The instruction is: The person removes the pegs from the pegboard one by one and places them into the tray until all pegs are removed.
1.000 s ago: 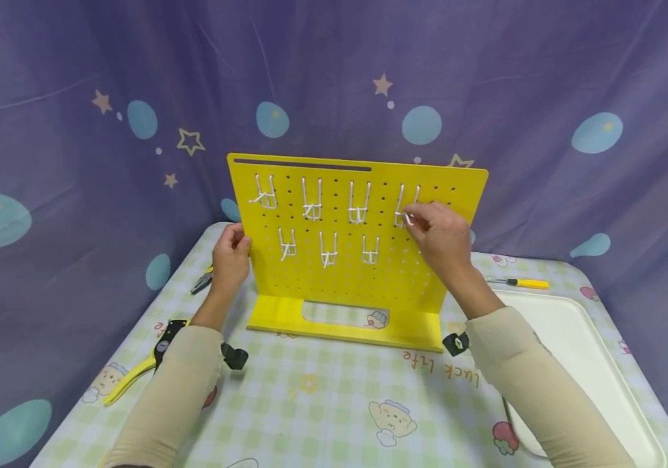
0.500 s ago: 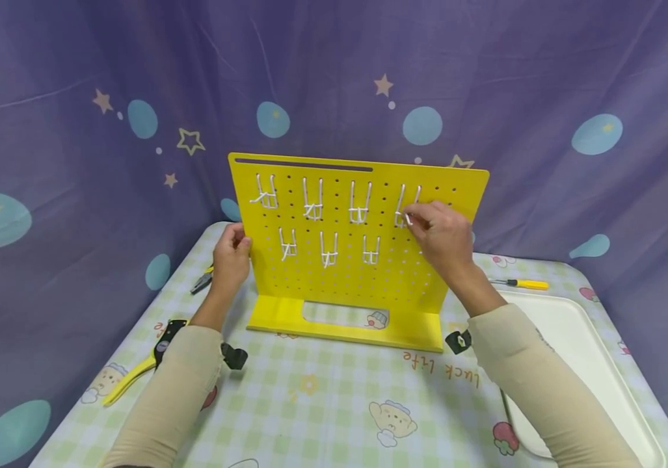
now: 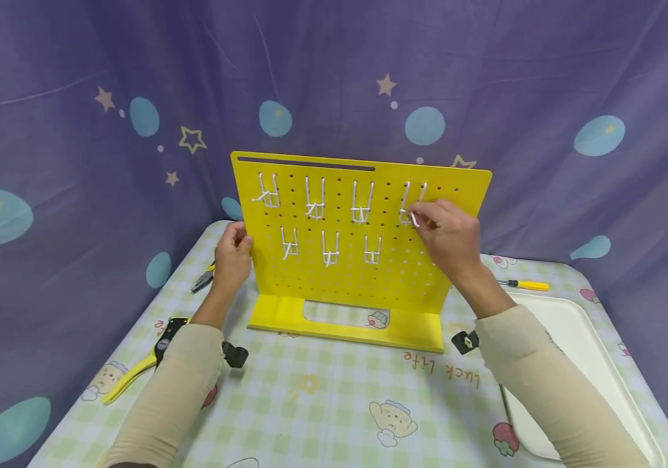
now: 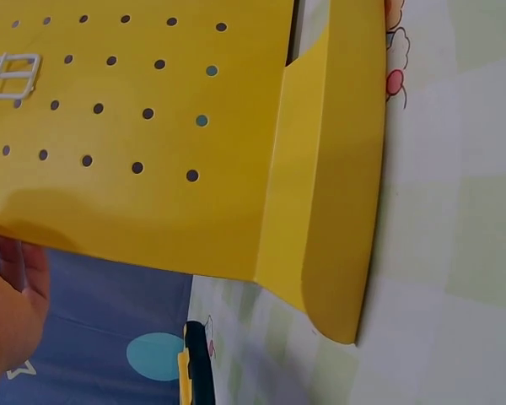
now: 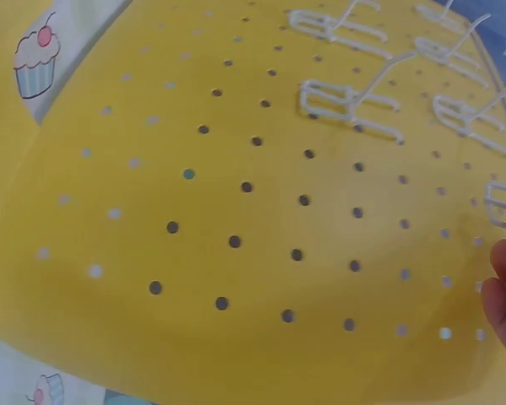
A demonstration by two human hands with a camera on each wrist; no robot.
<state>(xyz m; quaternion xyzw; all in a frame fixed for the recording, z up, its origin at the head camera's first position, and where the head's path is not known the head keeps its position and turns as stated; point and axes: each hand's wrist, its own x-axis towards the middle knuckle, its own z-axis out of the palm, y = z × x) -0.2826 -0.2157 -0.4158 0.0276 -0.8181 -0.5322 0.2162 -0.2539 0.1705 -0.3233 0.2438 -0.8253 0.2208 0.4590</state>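
A yellow pegboard (image 3: 310, 279) stands upright on its foot on the table, with white wire hooks in two rows. My left hand (image 3: 233, 257) grips the board's left edge, thumb in front and fingers reaching behind. At the upper right of the board, my right hand (image 3: 451, 234) pinches a white wire hook (image 3: 405, 211) between thumb and fingers. That hook's two upper ends lie at the top row of holes; whether they sit inside cannot be seen. Its neighbour, another pegboard hook (image 3: 361, 205), hangs to the left. The right wrist view shows the pinched hook only at its edge.
Pliers (image 3: 203, 278) lie behind my left hand, and a yellow-handled wire stripper (image 3: 146, 361) lies beside my left sleeve. On the right are a yellow-handled screwdriver (image 3: 523, 285) and a white tray (image 3: 585, 338), partly under my right forearm. A purple curtain (image 3: 334, 78) hangs behind.
My right hand has shifted slightly right and the pinched hook's upper ends have moved up and right against the board. My left hand keeps its grip on the edge.
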